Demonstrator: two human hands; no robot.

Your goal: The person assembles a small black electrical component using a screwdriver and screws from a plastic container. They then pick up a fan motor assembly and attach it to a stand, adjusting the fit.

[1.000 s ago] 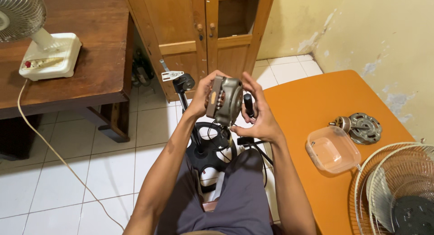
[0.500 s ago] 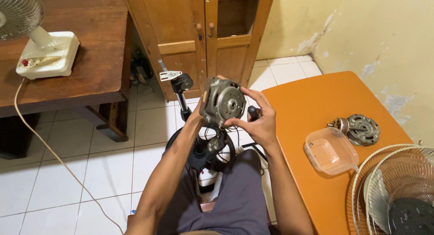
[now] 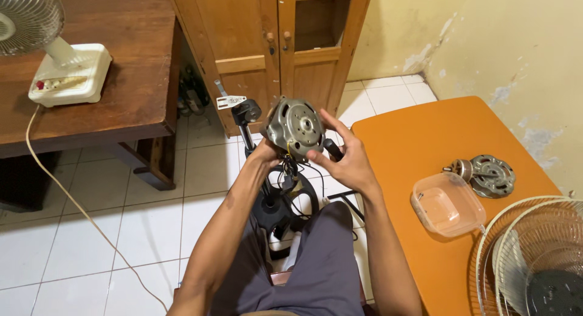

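White floor tiles lie below. Both hands, left [image 3: 265, 153] and right [image 3: 345, 161], grip the motor [image 3: 296, 127], fingers curled round its rim. Best support it from beneath, sparing the wires [image 3: 290, 173].

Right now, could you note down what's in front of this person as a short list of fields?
Left hand: grips the round grey metal fan motor from its side
Right hand: fingers on the motor's face
Below the motor: black fan stand, wires hanging
Orange table: clear plastic tub, grey metal motor cover, white wire fan guard
Wooden desk: white desk fan
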